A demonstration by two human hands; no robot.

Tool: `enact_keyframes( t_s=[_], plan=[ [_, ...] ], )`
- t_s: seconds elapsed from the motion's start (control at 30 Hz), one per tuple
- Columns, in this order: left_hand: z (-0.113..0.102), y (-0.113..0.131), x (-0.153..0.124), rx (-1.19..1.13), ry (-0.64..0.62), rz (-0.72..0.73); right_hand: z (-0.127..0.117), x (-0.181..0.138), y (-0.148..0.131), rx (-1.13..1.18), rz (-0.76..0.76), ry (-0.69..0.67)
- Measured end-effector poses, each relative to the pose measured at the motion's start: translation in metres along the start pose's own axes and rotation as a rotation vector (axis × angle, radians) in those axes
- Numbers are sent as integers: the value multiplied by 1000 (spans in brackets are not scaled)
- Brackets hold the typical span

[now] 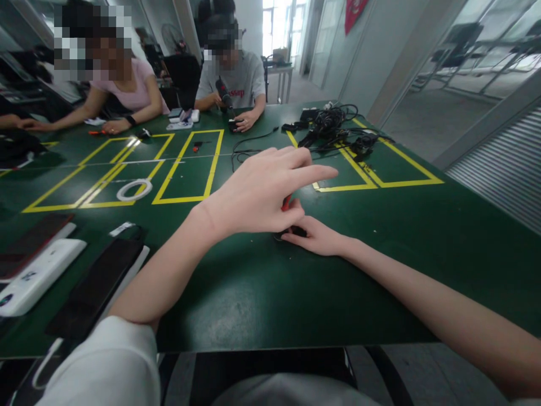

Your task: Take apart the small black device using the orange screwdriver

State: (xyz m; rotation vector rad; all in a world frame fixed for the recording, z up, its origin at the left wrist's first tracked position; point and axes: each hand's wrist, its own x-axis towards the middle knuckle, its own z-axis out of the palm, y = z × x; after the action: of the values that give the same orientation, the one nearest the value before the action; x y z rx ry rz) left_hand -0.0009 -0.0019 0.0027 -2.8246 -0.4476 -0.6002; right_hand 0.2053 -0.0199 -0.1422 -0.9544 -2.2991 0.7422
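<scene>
My left hand (262, 189) reaches over the middle of the green table (380, 270), fingers bent, and pinches a small red-handled tool (286, 203) under its palm; most of the tool is hidden. My right hand (315, 235) lies on the table just below it, fingers pressed on a small black object (291, 232) and holding it down. The tool's tip points down toward that object.
White and black flat devices (38, 276) lie at the near left. A white cable coil (134, 189) sits inside yellow tape boxes (186, 169). A heap of black cables (333, 129) lies far right. Two people sit across the table, hands on small devices.
</scene>
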Motion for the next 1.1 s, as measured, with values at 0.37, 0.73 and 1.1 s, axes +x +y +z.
enact_keyframes(
  t_s=[0.37,0.73,1.1],
  plan=[
    [0,2,1,-39,1,5,-1,-2,0,-25,4,7],
    [1,3,2,-30,-4,-2,0,-2,1,-15,18,-5],
    [1,1,1,-93,11,-11,0,-1,1,-9,3,0]
  ],
)
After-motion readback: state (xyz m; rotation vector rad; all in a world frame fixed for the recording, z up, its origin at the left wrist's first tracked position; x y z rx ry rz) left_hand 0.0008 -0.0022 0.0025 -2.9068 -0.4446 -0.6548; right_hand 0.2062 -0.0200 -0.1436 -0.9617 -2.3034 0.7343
